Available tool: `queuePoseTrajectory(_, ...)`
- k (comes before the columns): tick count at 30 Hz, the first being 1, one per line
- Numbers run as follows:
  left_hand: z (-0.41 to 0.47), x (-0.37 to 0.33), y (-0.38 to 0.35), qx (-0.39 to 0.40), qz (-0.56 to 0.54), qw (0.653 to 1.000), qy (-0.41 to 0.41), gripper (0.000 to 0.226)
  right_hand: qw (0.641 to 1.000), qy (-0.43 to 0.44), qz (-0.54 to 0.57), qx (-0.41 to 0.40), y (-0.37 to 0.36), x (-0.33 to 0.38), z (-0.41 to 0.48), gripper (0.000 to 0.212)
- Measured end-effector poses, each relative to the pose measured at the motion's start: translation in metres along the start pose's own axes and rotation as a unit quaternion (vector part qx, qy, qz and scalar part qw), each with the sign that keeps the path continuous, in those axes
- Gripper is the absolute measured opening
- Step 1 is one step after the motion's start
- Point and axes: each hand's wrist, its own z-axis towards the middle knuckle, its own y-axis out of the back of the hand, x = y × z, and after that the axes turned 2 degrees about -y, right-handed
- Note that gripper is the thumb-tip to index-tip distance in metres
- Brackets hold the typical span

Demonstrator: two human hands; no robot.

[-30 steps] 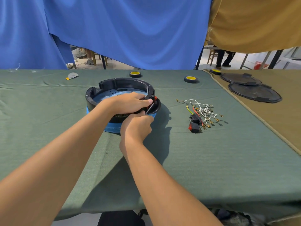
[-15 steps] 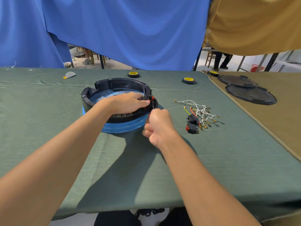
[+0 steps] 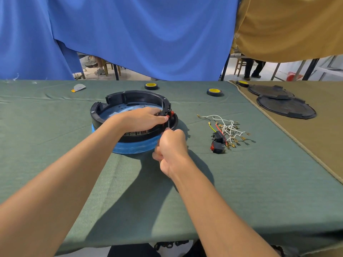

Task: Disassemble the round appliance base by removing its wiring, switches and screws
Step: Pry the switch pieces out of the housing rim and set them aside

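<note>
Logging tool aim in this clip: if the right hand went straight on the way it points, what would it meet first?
Most likely the red switch on the rim of the round base: the right hand aims a thin tool up at it, beside the left hand. Depth is unclear.

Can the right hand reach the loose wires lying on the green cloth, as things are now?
Probably yes: bare cloth lies between the right hand and the loose wires, though it pinches a thin dark item at the base.

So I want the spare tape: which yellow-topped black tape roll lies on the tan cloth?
The rightmost yellow-topped black tape roll, beside the round black covers; the other two rolls sit on the green cloth.
</note>
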Motion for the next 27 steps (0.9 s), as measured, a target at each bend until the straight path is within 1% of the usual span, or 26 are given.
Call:
queuePoseTrajectory(4,0.001,-0.001,0.000,0.003,0.002,1.000,0.003,0.044,0.999,0.029,-0.007,-0.033,-0.008,-0.015,0.007,0.027)
queuePoseTrajectory(8,0.001,-0.001,0.001,0.003,-0.004,1.000,0.008,0.051,0.995,0.061,-0.049,-0.066,-0.011,-0.022,0.009,0.031)
queuePoseTrajectory(12,0.001,-0.001,0.000,0.004,-0.010,1.000,0.009,0.049,0.993,0.070,-0.063,-0.075,-0.010,-0.022,0.010,0.032)
queuePoseTrajectory(14,0.000,-0.001,0.000,0.004,-0.006,1.000,0.012,0.053,0.992,0.075,-0.064,-0.079,-0.009,-0.023,0.010,0.032)
queuePoseTrajectory(18,0.001,0.002,-0.001,-0.002,0.003,1.000,0.014,0.058,0.993,0.074,-0.048,-0.079,-0.007,-0.023,0.012,0.028)
queuePoseTrajectory(21,0.003,0.005,-0.001,-0.003,0.007,1.000,0.017,0.061,0.997,0.056,-0.010,-0.056,-0.006,-0.025,0.012,0.027)
queuePoseTrajectory(23,0.003,0.006,-0.001,-0.004,0.007,1.000,0.015,0.061,0.996,0.059,0.007,-0.072,-0.003,-0.024,0.012,0.029)
queuePoseTrajectory(25,0.004,0.007,-0.001,-0.006,0.006,1.000,0.011,0.058,0.989,0.088,0.002,-0.117,0.003,-0.020,0.013,0.031)
queuePoseTrajectory(27,0.004,0.007,-0.001,-0.007,0.002,1.000,0.006,0.054,0.982,0.135,-0.039,-0.129,0.009,-0.014,0.012,0.030)
